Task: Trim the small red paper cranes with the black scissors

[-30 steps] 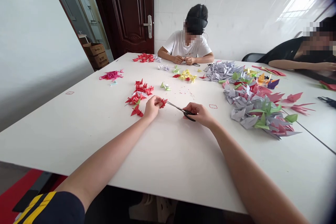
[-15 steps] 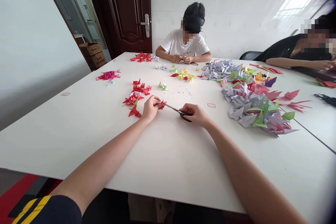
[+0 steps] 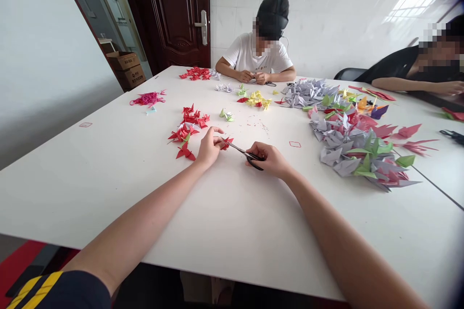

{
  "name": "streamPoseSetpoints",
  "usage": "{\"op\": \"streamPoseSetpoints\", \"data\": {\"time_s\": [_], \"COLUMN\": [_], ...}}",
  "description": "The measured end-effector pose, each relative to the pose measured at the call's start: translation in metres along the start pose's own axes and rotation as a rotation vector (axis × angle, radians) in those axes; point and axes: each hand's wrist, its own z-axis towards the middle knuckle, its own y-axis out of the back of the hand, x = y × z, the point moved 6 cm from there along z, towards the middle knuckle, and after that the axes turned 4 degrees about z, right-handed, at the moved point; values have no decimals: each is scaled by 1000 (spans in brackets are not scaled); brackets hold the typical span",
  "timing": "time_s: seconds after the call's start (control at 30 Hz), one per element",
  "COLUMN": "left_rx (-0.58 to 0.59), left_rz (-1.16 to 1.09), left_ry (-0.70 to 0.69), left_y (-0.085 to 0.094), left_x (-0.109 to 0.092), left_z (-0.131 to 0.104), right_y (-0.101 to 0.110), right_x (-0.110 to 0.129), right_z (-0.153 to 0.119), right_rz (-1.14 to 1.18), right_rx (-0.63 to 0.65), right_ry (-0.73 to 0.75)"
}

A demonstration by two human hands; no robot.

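Paper cranes [image 3: 196, 118] lie left of the scissors [image 3: 238, 148], a paper heap [image 3: 362, 147] right.

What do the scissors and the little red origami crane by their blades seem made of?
The scissors' blades look like metal, probably steel: grey with a smooth sheen. Their black handles seem plastic, or possibly coated metal. The red origami crane is most likely matte paper, judging by its pointed folds.

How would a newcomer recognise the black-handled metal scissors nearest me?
On the white table, find your bare right hand. It grips the scissors, pointing at a red folded-paper figure; unlike the paper pieces nearby, they have slim metal blades.
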Motion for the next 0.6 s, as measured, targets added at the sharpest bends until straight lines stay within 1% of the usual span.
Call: {"op": "streamPoseSetpoints", "data": {"time_s": [0.1,0.3,0.5,0.6], "left_rx": [5,-22,-21,-22], "left_rz": [0,-15,-15,-31], "left_ry": [2,14,3,-8], "left_y": [0,1,0,0], "left_x": [-1,-1,1,1], "left_z": [-1,-1,-1,-1], "right_y": [-2,-4,-6,-8], "right_x": [-2,-3,-2,-1], "right_z": [1,2,2,2], "right_rz": [27,37,-16,-8], "right_rx": [8,10,-43,-44], "right_ry": [-20,2,17,21]}}
